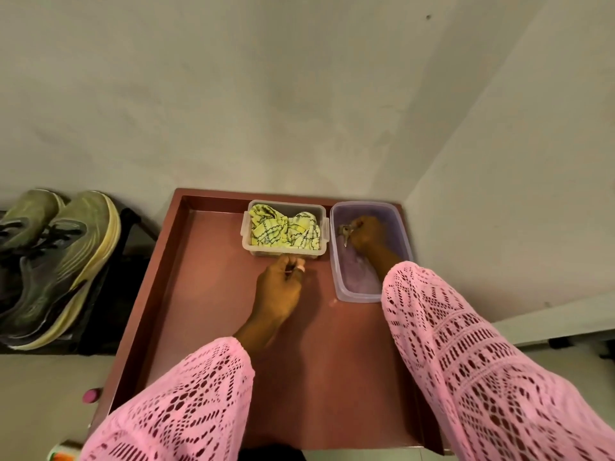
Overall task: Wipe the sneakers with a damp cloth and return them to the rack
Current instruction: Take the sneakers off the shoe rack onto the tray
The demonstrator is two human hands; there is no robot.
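Fingers (357, 227) of the right hand (366, 236) are curled in the purple tub (404, 227) at about 1 o'clock on the reddish surface (206, 294), pinching something small and greyish; what it is I cannot tell. Left-hand fingers (293, 264) are drawn narrow, holding nothing clear, just at the near wall of the clear tub (248, 242) at 12 o'clock, where the yellow patterned cloth (283, 231) lies bunched. The sneakers (56, 257) sit on the dark rack (133, 234) out at 9 o'clock, well apart from both hands.

Wetting the cloth looks like the step in hand. Better to dip it in the purple tub, then wring it over that tub until only damp, so drips stay off the surface and shoes.
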